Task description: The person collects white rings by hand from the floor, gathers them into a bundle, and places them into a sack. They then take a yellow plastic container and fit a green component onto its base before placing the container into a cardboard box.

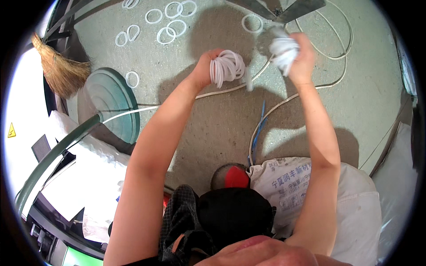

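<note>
Both my arms reach forward over the floor. My left hand [205,69] is closed round a bunch of white plastic rings [227,67], which fan out from its right side. My right hand [303,60] grips another bunch of white rings [284,52], smeared by motion. Between the two bunches, nearer the left one, is a blurred white ring [249,80], seen nearly edge-on; whether it touches anything I cannot tell. Several loose rings [166,35] lie on the floor at the far left, some overlapping. A single ring [252,23] rests farther off, between my hands.
A round green stand base [128,106] with a curved pole stands left, near a straw broom [66,71]. A white cable [222,92] crosses the floor under my hands. Grey metal legs [284,15] stand at the far edge. A white printed sack [355,190] lies near right.
</note>
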`<state>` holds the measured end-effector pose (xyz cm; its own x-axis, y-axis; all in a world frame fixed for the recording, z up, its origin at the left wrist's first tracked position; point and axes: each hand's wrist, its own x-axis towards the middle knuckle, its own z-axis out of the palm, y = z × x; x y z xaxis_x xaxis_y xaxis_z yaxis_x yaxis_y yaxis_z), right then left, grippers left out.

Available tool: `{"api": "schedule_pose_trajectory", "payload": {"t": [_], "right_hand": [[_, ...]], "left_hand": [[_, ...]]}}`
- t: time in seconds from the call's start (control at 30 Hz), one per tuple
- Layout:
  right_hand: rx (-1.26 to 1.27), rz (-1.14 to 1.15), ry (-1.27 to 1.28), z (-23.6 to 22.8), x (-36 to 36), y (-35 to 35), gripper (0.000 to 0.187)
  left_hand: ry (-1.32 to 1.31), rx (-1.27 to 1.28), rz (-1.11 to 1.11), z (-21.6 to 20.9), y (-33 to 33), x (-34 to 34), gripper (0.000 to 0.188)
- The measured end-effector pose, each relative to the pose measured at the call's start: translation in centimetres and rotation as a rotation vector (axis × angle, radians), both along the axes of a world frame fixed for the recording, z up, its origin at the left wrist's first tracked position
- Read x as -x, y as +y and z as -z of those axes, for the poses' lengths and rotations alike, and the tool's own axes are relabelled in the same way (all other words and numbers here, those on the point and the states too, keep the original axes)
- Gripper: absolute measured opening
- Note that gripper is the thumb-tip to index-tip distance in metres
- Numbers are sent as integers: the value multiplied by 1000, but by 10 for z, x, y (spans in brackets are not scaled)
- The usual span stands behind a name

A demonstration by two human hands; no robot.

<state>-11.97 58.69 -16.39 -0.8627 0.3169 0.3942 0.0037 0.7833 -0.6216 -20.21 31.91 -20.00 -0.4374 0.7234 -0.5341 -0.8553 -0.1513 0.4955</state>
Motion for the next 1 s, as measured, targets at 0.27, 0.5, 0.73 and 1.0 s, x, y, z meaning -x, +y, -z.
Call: {"api": "schedule_pose_trajectory", "payload": {"t": [0.27, 0.5, 0.73, 1.0], "right_hand": [[-178, 11, -370, 32, 50, -38, 35], [-210, -164, -132, -16, 15, -64, 25], [-244, -83, -383, 8, -28, -94, 23], [-218, -113, -449, 11, -25, -94, 24]], "left_hand": [[813, 686, 30, -27, -43, 29, 31], [1343, 1291, 246, -26, -96, 84, 41], [1726, 1498, 446, -21, -82, 87, 27], [1518, 1109, 155, -32, -130, -2, 24]]}}
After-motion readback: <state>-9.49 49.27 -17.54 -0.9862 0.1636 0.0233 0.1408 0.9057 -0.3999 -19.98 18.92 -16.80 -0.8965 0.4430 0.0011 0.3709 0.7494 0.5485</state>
